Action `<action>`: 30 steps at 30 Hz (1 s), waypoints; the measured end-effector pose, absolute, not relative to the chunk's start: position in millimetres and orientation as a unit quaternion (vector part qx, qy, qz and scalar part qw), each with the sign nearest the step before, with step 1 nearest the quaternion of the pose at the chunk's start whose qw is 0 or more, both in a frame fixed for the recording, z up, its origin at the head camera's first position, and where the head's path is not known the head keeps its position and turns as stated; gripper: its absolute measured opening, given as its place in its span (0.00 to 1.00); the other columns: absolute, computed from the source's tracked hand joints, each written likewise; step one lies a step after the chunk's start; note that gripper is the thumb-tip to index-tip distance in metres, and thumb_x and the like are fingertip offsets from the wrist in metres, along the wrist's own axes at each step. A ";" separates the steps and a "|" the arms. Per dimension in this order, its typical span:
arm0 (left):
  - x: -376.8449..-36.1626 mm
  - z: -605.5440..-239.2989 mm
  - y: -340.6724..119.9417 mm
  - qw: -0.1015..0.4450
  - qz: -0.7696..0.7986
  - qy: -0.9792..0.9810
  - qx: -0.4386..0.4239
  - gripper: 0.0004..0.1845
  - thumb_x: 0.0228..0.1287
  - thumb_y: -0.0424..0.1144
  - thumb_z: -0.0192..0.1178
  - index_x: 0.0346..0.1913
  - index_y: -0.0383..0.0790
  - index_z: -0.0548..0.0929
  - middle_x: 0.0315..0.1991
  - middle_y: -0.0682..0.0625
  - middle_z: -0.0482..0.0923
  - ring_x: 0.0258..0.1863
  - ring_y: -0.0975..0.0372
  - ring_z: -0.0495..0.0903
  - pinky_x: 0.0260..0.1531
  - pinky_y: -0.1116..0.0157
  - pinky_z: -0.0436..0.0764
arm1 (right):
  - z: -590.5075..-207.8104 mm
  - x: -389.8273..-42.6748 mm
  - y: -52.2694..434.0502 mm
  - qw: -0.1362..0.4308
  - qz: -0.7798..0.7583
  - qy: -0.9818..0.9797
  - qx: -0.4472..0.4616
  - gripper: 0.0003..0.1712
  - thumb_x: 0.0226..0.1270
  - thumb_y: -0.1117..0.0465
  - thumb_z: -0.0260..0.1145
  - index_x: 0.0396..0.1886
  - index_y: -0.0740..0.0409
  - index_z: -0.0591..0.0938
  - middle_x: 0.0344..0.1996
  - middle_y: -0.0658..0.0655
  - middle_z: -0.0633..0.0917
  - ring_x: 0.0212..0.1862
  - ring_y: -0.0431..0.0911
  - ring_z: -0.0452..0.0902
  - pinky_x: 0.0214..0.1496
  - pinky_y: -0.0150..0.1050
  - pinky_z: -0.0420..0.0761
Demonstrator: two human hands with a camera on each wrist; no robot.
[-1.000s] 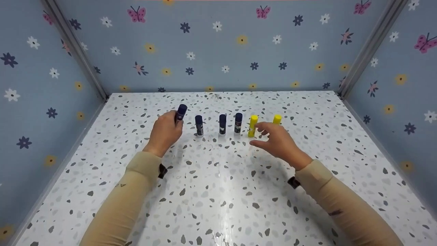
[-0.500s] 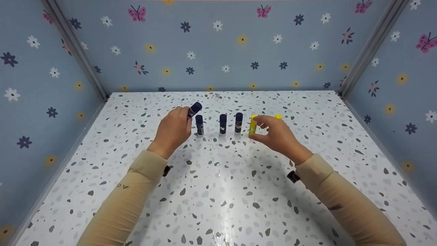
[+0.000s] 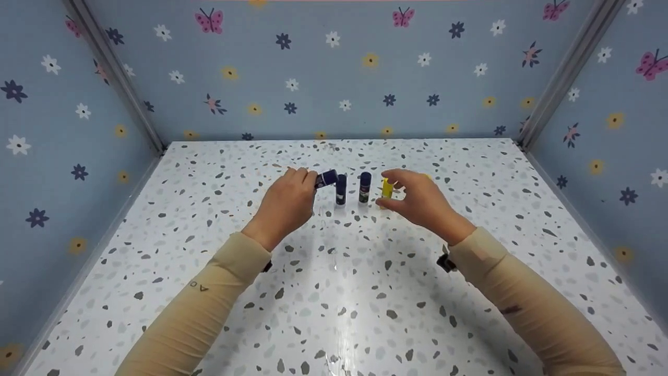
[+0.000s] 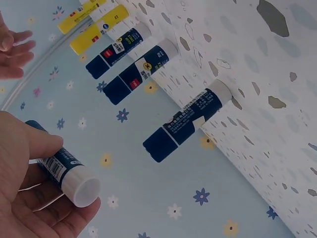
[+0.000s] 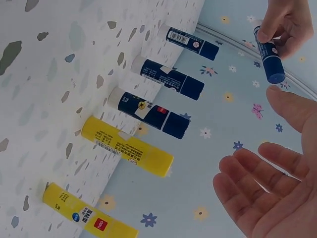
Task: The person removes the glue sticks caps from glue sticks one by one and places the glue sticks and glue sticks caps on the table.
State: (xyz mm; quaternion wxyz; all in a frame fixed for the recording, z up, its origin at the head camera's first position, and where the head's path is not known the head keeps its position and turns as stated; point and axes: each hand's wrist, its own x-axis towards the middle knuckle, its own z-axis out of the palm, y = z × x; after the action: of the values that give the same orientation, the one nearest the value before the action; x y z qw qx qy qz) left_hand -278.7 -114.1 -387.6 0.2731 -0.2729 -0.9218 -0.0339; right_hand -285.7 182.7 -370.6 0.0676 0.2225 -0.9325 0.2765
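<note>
Head view: left hand [image 3: 286, 203] grip grasping blue glue stick [image 3: 326, 178], tilted; right hand [image 3: 420, 201] grip released near yellow glue stick [image 3: 386, 187].

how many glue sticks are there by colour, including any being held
dark blue plastic glue sticks: 4, three standing on the speckled table, e.g., and one held in the left hand at
yellow plastic glue sticks: 2, e.g.
total: 6

Left hand [image 3: 286, 201] carried blue glue stick [image 3: 326, 178] rightward — tilting it sideways.
</note>
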 end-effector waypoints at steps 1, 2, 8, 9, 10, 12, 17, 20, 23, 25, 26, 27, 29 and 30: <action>-277.9 -387.6 -112.0 0.275 -0.027 -0.920 -0.279 0.14 0.81 0.30 0.56 0.57 0.23 0.84 0.45 0.35 0.86 0.40 0.46 0.86 0.45 0.54 0.89 | -369.7 -285.8 182.1 0.067 0.275 -0.932 0.225 0.35 0.71 0.55 0.79 0.73 0.61 0.80 0.61 0.66 0.88 0.61 0.60 0.86 0.61 0.58 0.86; -277.2 -387.7 -110.1 0.278 -0.021 -0.917 -0.285 0.13 0.81 0.30 0.56 0.57 0.23 0.84 0.45 0.35 0.86 0.40 0.47 0.86 0.44 0.54 0.89 | -368.9 -285.8 181.5 0.067 0.274 -0.932 0.227 0.35 0.71 0.55 0.79 0.73 0.61 0.80 0.61 0.66 0.88 0.61 0.60 0.86 0.61 0.58 0.86; -273.7 -388.4 -100.4 0.299 0.023 -0.899 -0.318 0.12 0.74 0.26 0.57 0.54 0.25 0.85 0.41 0.37 0.86 0.37 0.49 0.84 0.38 0.56 0.88 | -365.2 -284.9 177.8 0.060 0.265 -0.933 0.236 0.35 0.72 0.54 0.78 0.74 0.60 0.79 0.61 0.64 0.88 0.62 0.60 0.86 0.60 0.57 0.86; -273.1 -388.4 -99.0 0.301 0.029 -0.897 -0.322 0.12 0.73 0.26 0.58 0.53 0.26 0.85 0.41 0.37 0.86 0.37 0.49 0.84 0.38 0.56 0.88 | -364.8 -284.8 177.0 0.057 0.263 -0.934 0.236 0.35 0.72 0.54 0.78 0.74 0.60 0.79 0.61 0.64 0.88 0.62 0.60 0.86 0.60 0.57 0.86; -272.1 -388.2 -97.6 0.301 0.036 -0.896 -0.325 0.12 0.72 0.27 0.60 0.54 0.26 0.85 0.42 0.38 0.87 0.37 0.49 0.84 0.38 0.56 0.88 | -364.4 -284.8 176.0 0.055 0.262 -0.934 0.237 0.35 0.72 0.54 0.78 0.74 0.60 0.79 0.61 0.63 0.88 0.62 0.60 0.86 0.60 0.57 0.86; -270.6 -388.0 -94.5 0.298 0.043 -0.895 -0.330 0.13 0.72 0.29 0.62 0.54 0.26 0.85 0.42 0.38 0.87 0.38 0.49 0.84 0.39 0.56 0.88 | -363.8 -284.7 174.3 0.053 0.260 -0.934 0.239 0.35 0.73 0.54 0.78 0.74 0.60 0.79 0.61 0.63 0.88 0.61 0.60 0.86 0.60 0.57 0.86; -267.0 -386.9 -85.9 0.282 0.054 -0.897 -0.336 0.15 0.75 0.31 0.61 0.58 0.27 0.85 0.46 0.37 0.87 0.42 0.48 0.86 0.44 0.55 0.88 | -363.5 -284.2 170.5 0.055 0.244 -0.934 0.256 0.35 0.73 0.53 0.78 0.74 0.62 0.79 0.62 0.64 0.88 0.59 0.60 0.86 0.61 0.57 0.86; -265.5 -386.4 -80.7 0.281 0.060 -0.894 -0.343 0.15 0.77 0.32 0.60 0.59 0.27 0.85 0.47 0.37 0.88 0.43 0.48 0.86 0.45 0.55 0.89 | -363.7 -283.9 168.1 0.054 0.225 -0.937 0.264 0.35 0.73 0.52 0.78 0.73 0.62 0.80 0.65 0.64 0.87 0.59 0.59 0.87 0.62 0.56 0.86; -264.6 -386.3 -76.2 0.290 0.068 -0.887 -0.352 0.14 0.76 0.33 0.62 0.58 0.28 0.86 0.47 0.38 0.88 0.42 0.49 0.86 0.44 0.56 0.89 | -363.6 -283.6 165.0 0.052 0.214 -0.937 0.271 0.34 0.73 0.52 0.78 0.73 0.62 0.80 0.66 0.64 0.86 0.60 0.59 0.87 0.64 0.56 0.86; -264.4 -386.8 -73.9 0.295 0.074 -0.883 -0.358 0.13 0.76 0.33 0.63 0.56 0.29 0.86 0.47 0.39 0.88 0.41 0.49 0.85 0.44 0.57 0.88 | -364.2 -283.8 163.2 0.052 0.207 -0.937 0.278 0.34 0.73 0.52 0.78 0.72 0.62 0.81 0.66 0.64 0.86 0.61 0.59 0.87 0.65 0.56 0.86; -264.1 -387.1 -73.0 0.297 0.076 -0.881 -0.360 0.13 0.75 0.33 0.63 0.56 0.29 0.86 0.46 0.40 0.88 0.41 0.50 0.85 0.44 0.57 0.89 | -364.7 -283.8 162.7 0.053 0.204 -0.936 0.283 0.34 0.73 0.52 0.78 0.72 0.63 0.81 0.66 0.64 0.87 0.61 0.59 0.87 0.66 0.56 0.86; -263.9 -387.3 -72.2 0.299 0.077 -0.879 -0.362 0.13 0.75 0.33 0.64 0.55 0.29 0.87 0.45 0.40 0.88 0.40 0.50 0.84 0.43 0.57 0.89 | -365.2 -283.8 162.1 0.054 0.202 -0.935 0.287 0.33 0.73 0.53 0.78 0.71 0.63 0.81 0.66 0.64 0.87 0.61 0.59 0.87 0.66 0.56 0.85; -263.2 -387.8 -70.9 0.302 0.079 -0.877 -0.365 0.13 0.73 0.32 0.64 0.55 0.30 0.87 0.44 0.41 0.87 0.39 0.51 0.83 0.43 0.57 0.88 | -366.5 -283.9 161.6 0.055 0.199 -0.932 0.297 0.33 0.73 0.53 0.78 0.70 0.64 0.82 0.64 0.64 0.88 0.60 0.59 0.87 0.64 0.56 0.86; -262.9 -388.1 -70.3 0.302 0.081 -0.876 -0.366 0.13 0.73 0.32 0.64 0.55 0.30 0.87 0.44 0.41 0.87 0.39 0.51 0.83 0.43 0.57 0.88 | -367.2 -284.0 161.3 0.055 0.197 -0.931 0.301 0.32 0.73 0.54 0.78 0.70 0.64 0.82 0.64 0.65 0.88 0.60 0.59 0.87 0.64 0.56 0.86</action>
State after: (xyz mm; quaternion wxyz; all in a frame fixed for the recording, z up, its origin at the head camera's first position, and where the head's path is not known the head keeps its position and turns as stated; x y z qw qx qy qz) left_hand -262.9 -70.3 -388.1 0.3021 -0.3665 -0.8763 0.0808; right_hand -284.0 161.3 -367.2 0.0553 0.3014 -0.9312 0.1972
